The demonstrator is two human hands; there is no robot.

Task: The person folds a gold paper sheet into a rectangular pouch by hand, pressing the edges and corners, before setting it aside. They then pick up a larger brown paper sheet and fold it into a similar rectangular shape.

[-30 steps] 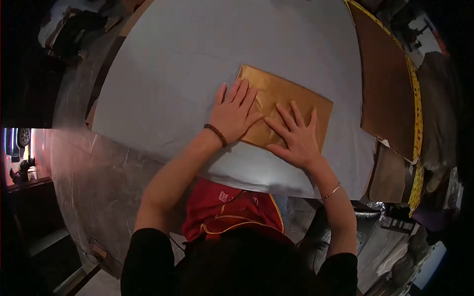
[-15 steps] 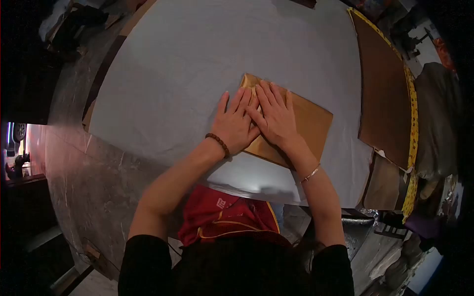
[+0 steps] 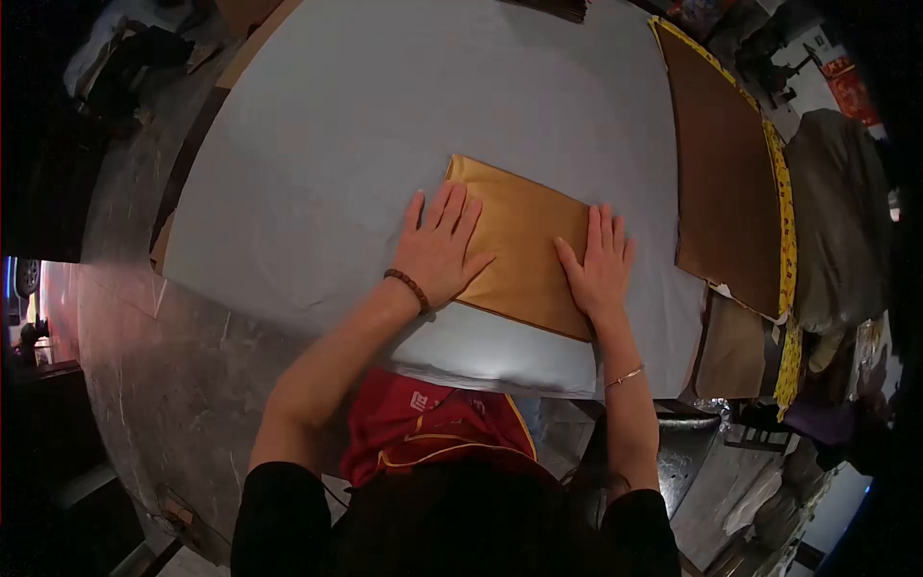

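Observation:
A golden-brown folded piece of smooth, shiny material (image 3: 524, 240) lies flat and slightly turned on the grey-white covering (image 3: 317, 144) of the table. My left hand (image 3: 440, 248) rests on its left edge, fingers spread and pointing away from me, thumb lying across the surface. On the opposite side my right hand (image 3: 601, 262) lies flat along the right edge, its thumb over the material and its fingers reaching past the border. Both hands are open and press from above. Between them the material's smooth top shows.
Brown cardboard (image 3: 726, 173) edged with yellow printed tape (image 3: 784, 212) lies along the table's right side. A dark bundle (image 3: 553, 8) sits at the far edge. Beyond the cardboard is a large grey-brown covered heap (image 3: 836, 221). My red apron (image 3: 433, 423) is against the near edge.
My right hand has slid from the upper left of the folded material to its right edge. My left hand has shifted slightly left, and the hands are now apart.

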